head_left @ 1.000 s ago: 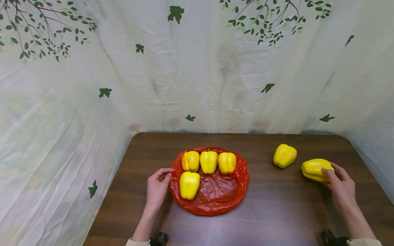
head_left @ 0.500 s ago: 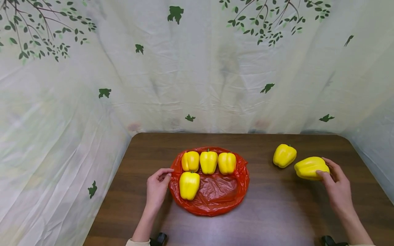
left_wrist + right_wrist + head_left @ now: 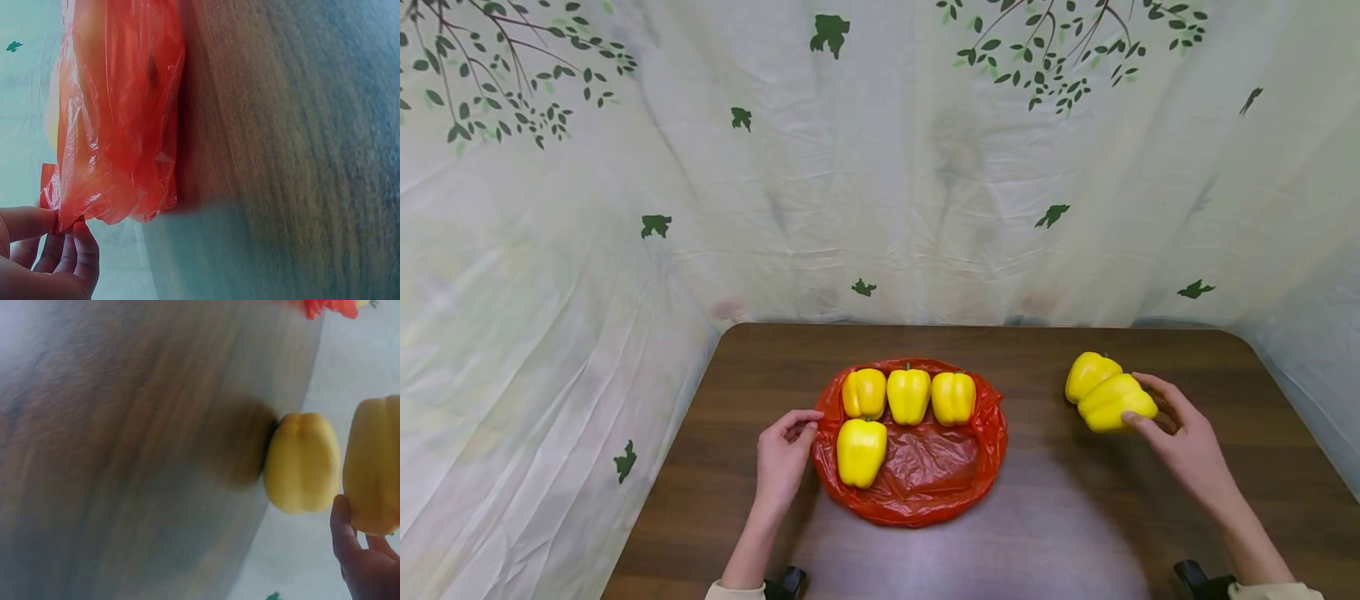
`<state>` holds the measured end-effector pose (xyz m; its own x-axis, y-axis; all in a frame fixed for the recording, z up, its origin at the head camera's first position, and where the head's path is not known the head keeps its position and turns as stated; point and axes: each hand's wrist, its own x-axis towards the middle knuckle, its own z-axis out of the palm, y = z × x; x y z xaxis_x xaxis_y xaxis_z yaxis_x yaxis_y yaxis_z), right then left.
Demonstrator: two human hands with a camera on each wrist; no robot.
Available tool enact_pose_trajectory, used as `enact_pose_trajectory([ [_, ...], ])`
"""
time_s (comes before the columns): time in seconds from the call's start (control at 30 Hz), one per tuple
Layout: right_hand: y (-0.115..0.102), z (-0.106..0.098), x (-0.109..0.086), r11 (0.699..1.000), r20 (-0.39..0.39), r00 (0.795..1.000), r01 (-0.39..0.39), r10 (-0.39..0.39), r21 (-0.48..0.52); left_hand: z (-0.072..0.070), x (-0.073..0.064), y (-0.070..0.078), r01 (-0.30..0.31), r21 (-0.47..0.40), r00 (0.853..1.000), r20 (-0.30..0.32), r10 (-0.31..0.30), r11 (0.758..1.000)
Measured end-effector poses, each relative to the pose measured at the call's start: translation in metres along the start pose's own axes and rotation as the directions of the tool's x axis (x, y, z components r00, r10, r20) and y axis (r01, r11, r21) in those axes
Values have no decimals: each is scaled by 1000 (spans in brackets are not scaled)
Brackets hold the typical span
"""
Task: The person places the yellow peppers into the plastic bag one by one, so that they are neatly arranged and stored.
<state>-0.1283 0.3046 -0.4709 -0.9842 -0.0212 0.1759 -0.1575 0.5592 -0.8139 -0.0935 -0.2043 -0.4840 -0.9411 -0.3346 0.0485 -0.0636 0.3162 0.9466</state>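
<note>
My left hand (image 3: 784,458) pinches the left rim of a red plastic bag (image 3: 925,504), which stands with its mouth spread wide; the left wrist view shows thumb and fingers on the bag's edge (image 3: 125,125). Inside the bag are several yellow bell peppers, with three in a back row (image 3: 909,396) and one in front (image 3: 862,452) at the left. My right hand (image 3: 1183,437) holds another yellow bell pepper (image 3: 1116,403) by its end, raised above the table. Behind it, partly covered in the head view, a yellow bell pepper (image 3: 303,462) rests on the table.
The dark wooden table (image 3: 1037,533) ends at a pale curtain (image 3: 910,192) printed with leaves, which hangs behind and along the sides. Black bands with camera housings (image 3: 1198,575) sit on both wrists.
My right hand has carried its bell pepper leftward and up, so it now overlaps the pepper lying on the table. The left hand and the bag have stayed in place.
</note>
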Motion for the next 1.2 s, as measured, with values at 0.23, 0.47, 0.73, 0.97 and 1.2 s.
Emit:
enact_pose_trajectory([
  [0.23,-15,8,6,999,72,997,36,-37,14,0,1,-1,12,1,1000,3,-12,1000],
  [0.47,-25,15,15,997,139,987,71,-76,40,0,1,-1,22,8,1000,4,-22,1000],
  [0.73,-38,28,21,995,191,977,82,-92,63,-1,0,-1,15,6,1000,3,-15,1000],
  [0.97,-49,38,22,993,234,966,99,-113,69,-1,-1,-2,9,14,1000,-2,-9,1000],
  [1.2,-56,49,25,987,252,957,125,-147,98,-1,0,0,-2,4,1000,7,2,1000],
])
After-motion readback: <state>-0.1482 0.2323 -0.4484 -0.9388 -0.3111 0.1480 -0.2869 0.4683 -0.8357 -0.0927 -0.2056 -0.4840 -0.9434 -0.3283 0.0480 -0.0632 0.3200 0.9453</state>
